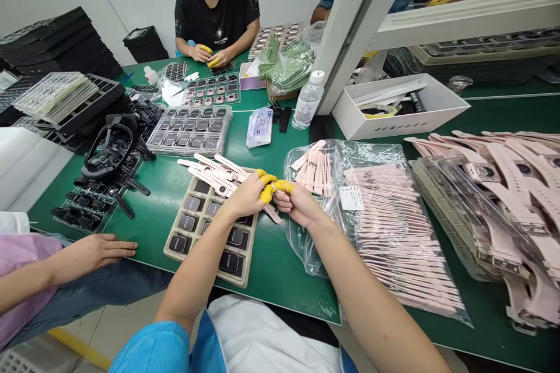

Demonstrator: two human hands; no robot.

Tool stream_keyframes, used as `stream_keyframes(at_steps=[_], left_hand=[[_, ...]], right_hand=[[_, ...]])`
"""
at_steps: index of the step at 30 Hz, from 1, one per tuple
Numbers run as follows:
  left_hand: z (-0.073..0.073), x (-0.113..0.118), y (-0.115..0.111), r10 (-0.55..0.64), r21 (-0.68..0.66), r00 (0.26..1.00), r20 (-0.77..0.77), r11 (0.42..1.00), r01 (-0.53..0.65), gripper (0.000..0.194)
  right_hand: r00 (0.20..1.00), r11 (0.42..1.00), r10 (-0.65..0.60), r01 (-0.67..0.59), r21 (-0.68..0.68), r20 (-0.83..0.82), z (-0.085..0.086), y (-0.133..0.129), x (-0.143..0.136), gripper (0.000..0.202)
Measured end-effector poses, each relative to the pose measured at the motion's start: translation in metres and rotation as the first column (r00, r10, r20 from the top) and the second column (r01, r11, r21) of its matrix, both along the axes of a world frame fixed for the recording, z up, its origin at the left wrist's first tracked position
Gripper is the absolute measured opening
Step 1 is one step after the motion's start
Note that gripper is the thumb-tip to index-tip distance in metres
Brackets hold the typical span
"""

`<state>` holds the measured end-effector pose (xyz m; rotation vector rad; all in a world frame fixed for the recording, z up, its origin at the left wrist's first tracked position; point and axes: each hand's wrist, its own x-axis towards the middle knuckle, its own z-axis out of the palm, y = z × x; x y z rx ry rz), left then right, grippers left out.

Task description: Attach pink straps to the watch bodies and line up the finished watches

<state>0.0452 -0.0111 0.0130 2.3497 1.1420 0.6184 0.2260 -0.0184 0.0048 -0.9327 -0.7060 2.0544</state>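
My left hand point(254, 193) and my right hand point(295, 201) meet over the right edge of a tray, yellow covers on some fingertips. Both hands are closed in a pinch on a small item between them, mostly hidden by the fingers. A pale pink strap point(272, 213) sticks out below them. Under my left hand, the beige tray point(248, 256) holds dark square watch faces in compartments. Light pink watches with straps point(212, 178) lie across its far end. Right of my hands, loose pink straps point(318, 170) rest on a clear plastic bag.
Bagged pink straps point(394, 227) and stacked trays with pink watches point(503, 186) stand right. A bottle point(308, 102) and white box point(394, 122) are beyond. At left are black straps point(120, 145) and another person's hand point(94, 256); a person point(219, 11) works opposite.
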Motion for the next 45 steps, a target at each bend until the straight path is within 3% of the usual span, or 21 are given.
stream_keyframes(at_steps=[7, 16, 20, 28, 37, 42, 45], left_hand=[[-0.004, -0.001, 0.001, -0.007, 0.037, 0.997, -0.071, 0.999, 0.01, 0.031], [-0.003, 0.0, -0.001, 0.045, -0.06, 0.993, 0.105, 0.997, -0.038, 0.032], [-0.001, -0.001, -0.001, 0.027, -0.051, 0.994, 0.105, 0.998, -0.022, 0.033], [-0.003, -0.002, 0.001, 0.032, -0.069, 0.971, 0.235, 0.997, -0.016, 0.037], [0.003, -0.005, 0.001, 0.001, -0.046, 0.978, 0.208, 0.999, 0.009, 0.039], [0.001, -0.009, 0.004, -0.023, 0.039, 0.999, 0.041, 0.999, 0.021, 0.038], [0.0, -0.011, 0.006, -0.035, 0.063, 0.999, -0.027, 0.997, 0.036, 0.038]], right_hand=[[0.993, 0.999, -0.017, 0.012, 0.044, 0.116, 0.002, -0.004, -0.002, 0.03], [0.992, 0.996, -0.053, 0.044, 0.082, 0.113, 0.006, -0.007, -0.005, 0.032], [0.991, 0.997, -0.051, 0.043, 0.072, 0.12, 0.005, -0.005, -0.005, 0.033], [1.0, 0.999, -0.023, 0.023, 0.033, -0.015, 0.008, -0.004, -0.004, 0.034], [0.994, 1.0, 0.027, -0.026, 0.011, -0.103, 0.004, 0.0, -0.004, 0.027], [0.994, 0.996, -0.007, -0.002, 0.084, 0.105, 0.008, 0.001, -0.006, 0.021], [0.99, 0.996, 0.008, -0.021, 0.089, 0.139, 0.01, 0.001, -0.006, 0.019]])
